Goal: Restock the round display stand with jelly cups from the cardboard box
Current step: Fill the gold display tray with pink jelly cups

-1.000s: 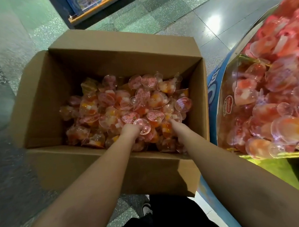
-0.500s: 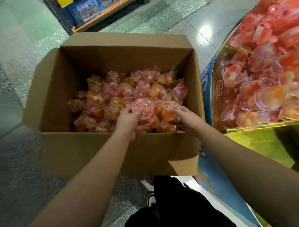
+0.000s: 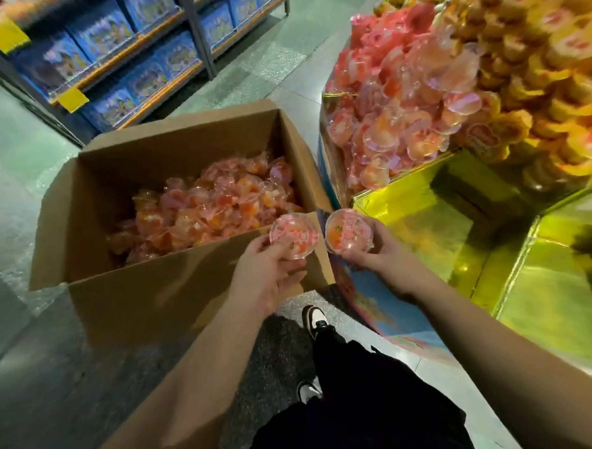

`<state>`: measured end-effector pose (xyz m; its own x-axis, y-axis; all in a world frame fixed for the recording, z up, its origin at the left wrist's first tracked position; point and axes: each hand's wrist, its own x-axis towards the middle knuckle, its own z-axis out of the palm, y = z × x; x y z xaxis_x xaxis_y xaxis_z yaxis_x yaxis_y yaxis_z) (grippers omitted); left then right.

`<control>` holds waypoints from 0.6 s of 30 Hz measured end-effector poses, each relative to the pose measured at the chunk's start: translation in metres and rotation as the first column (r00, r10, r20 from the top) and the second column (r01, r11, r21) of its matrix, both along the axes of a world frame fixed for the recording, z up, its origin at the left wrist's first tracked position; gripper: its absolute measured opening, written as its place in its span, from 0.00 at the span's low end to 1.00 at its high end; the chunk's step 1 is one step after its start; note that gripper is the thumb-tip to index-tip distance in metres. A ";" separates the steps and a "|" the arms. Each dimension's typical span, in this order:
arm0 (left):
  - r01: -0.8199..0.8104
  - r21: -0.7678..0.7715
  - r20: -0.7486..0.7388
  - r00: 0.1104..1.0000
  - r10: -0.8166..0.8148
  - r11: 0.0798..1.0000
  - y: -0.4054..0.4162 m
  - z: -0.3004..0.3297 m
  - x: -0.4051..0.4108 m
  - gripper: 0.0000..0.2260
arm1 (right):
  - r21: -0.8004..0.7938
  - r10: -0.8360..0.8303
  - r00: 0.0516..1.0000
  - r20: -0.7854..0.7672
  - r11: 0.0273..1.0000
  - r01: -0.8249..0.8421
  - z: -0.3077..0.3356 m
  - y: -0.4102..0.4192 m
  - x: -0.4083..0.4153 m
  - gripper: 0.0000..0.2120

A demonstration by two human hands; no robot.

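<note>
Fingers (image 3: 282, 250) of my left hand (image 3: 270, 279) and right hand (image 3: 374, 255) each grip one jelly cup (image 3: 293, 236), clear of the still well-filled cardboard box (image 3: 138, 299) beside them, with the round display stand (image 3: 405, 199) ahead-right still to load.

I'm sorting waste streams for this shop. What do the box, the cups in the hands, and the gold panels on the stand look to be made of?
Cardboard box: plain brown corrugated board, matte, with folded flaps.
Jelly cups, one in the left hand and one in the right hand: clear, glossy, likely thin plastic, with printed film lids.
Display stand panels: mirror-like gold, probably foil-faced board or plastic; it reflects surroundings.
</note>
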<state>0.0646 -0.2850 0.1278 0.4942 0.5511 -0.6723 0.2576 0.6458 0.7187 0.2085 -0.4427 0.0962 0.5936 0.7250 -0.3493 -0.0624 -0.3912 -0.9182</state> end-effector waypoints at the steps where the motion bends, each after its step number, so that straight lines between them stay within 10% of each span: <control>1: 0.035 -0.001 0.004 0.999 -0.035 0.999 -0.012 0.002 0.004 0.24 | -0.025 -0.026 1.000 -0.001 0.999 0.026 0.002 -0.018 0.000 0.30; 18: 0.622 0.039 0.023 0.782 -0.623 0.782 -0.235 -0.028 0.158 0.14 | -0.028 -0.604 0.755 -0.254 0.785 0.619 -0.019 -0.283 0.045 0.22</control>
